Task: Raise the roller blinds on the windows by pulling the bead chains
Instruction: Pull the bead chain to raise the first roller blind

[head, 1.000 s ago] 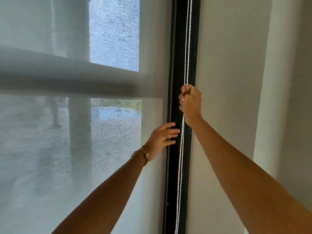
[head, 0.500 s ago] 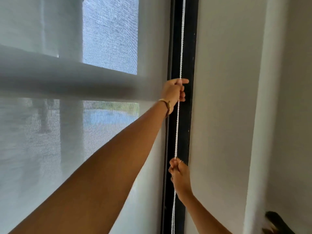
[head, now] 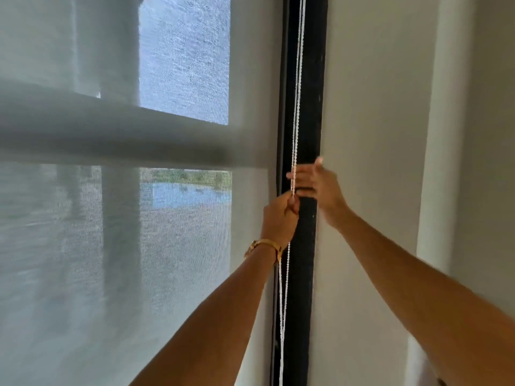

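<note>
A white bead chain [head: 297,87] hangs as a double strand in front of the black window frame [head: 308,246]. My left hand [head: 280,218], with a gold bracelet at the wrist, is shut on the bead chain about mid-height. My right hand [head: 317,188] is just above and to the right of it, fingers spread, its fingertips at the chain without closing on it. The translucent grey roller blind [head: 83,260] covers the window on the left; the window's crossbar shows through it.
A pale wall [head: 370,135] stands right of the black frame, with a vertical corner edge [head: 429,162] farther right. A small dark object [head: 441,382] shows at the bottom right edge.
My left hand has come down along the chain, still gripping it. My right hand let go of the chain low down and rose to just above the left hand, fingers now spread.
</note>
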A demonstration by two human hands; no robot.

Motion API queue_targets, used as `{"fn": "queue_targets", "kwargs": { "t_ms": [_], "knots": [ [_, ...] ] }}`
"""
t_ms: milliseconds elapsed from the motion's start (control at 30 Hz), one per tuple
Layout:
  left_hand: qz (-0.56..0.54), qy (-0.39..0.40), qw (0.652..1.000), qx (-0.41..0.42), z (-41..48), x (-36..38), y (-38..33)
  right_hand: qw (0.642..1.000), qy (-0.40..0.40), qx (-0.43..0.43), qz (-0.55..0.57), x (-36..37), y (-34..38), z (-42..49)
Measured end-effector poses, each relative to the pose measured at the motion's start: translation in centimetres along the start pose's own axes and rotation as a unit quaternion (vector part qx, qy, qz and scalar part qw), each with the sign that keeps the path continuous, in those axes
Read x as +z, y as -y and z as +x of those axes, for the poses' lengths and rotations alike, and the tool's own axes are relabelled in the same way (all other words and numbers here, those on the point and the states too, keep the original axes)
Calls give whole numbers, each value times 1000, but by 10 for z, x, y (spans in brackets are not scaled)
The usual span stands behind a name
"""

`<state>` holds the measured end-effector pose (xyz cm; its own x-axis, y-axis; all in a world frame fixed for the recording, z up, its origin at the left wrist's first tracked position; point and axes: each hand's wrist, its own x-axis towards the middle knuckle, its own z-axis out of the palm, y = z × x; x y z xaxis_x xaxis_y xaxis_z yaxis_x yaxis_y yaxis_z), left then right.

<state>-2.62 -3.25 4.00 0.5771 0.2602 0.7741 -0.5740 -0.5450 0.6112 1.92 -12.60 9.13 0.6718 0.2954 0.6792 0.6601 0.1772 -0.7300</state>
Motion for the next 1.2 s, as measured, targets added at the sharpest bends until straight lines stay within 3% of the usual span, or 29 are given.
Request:
{"fn": "queue_targets", "kwargs": {
  "t_ms": [133, 300, 467, 600, 700, 900, 1200],
  "knots": [
    [-40, 58, 996, -54, -37, 11, 21, 999, 27, -37, -2, -8, 50, 39],
    [-48, 95, 989, -103, -74, 21, 45, 992, -38, 11, 124, 12, 90, 57],
    [-20, 158, 979, -124, -82, 14, 62, 993, -91, -27, 77, 25, 85, 40],
    [-47, 252, 947, -194, -65, -8, 63, 989, -110, -71, 61, 25, 76, 21],
    [-125, 207, 945, -220, -44, -17, 52, 990, -107, -77, 52, 27, 58, 7],
    [-179, 70, 971, -146, 27, -19, -11, 991, -118, -63, -1, 31, -19, -29],
    [-145, 38, 988, -38, 100, -12, -88, 992, -116, 23, -31, 55, -100, -88]
  ]
}}
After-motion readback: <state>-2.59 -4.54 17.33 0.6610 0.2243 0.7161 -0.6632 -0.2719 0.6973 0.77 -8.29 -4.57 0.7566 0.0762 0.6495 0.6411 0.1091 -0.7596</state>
